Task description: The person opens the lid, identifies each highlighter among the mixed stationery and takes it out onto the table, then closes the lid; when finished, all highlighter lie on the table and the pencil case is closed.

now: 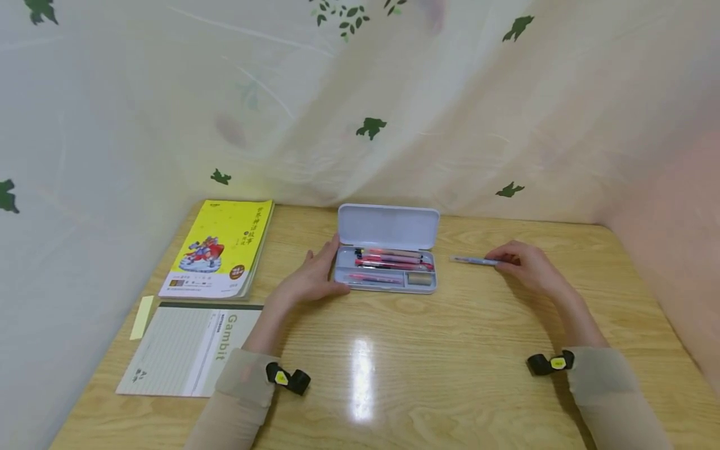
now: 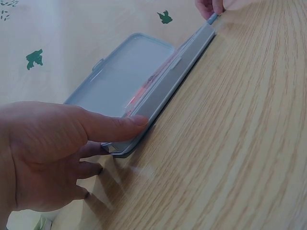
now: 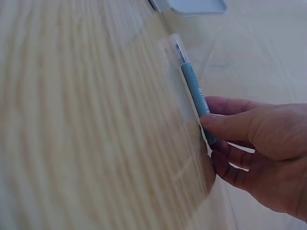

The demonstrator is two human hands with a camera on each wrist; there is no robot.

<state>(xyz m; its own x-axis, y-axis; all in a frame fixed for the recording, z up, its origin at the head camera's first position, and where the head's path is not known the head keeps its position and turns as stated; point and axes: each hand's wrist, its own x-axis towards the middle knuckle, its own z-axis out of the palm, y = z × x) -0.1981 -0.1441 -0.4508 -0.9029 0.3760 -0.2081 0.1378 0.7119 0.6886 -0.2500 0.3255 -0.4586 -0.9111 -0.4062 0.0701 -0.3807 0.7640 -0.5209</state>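
Nearest my head camera are two pale sleeves (image 1: pixel 619 397), each with a black wrist camera (image 1: pixel 288 379), over the wood-grain counter (image 1: pixel 450 375). The left grip (image 1: pixel 306 278) holds the near end of an opened pencil case (image 1: pixel 388 228), thumb at the front, fingers toward the back. Just right of that grip, inside the case, I see red and pink pens (image 1: pixel 388 257). Well apart from it, the right grip (image 1: pixel 525 265) pinches one end of a blue pen (image 1: pixel 478 260) that points toward the case. Left of the left grip lie a yellow book (image 1: pixel 225 244) and a notebook (image 1: pixel 185 350).

From the left wrist I see the thumb against the case's front wall, the raised lid (image 2: pixel 129 67) standing beyond it.

From the right wrist I see thumb and fingers pinching the pen, its clear cap (image 3: pixel 177 44) pointing away from the grip; I cannot tell whether it touches the counter.
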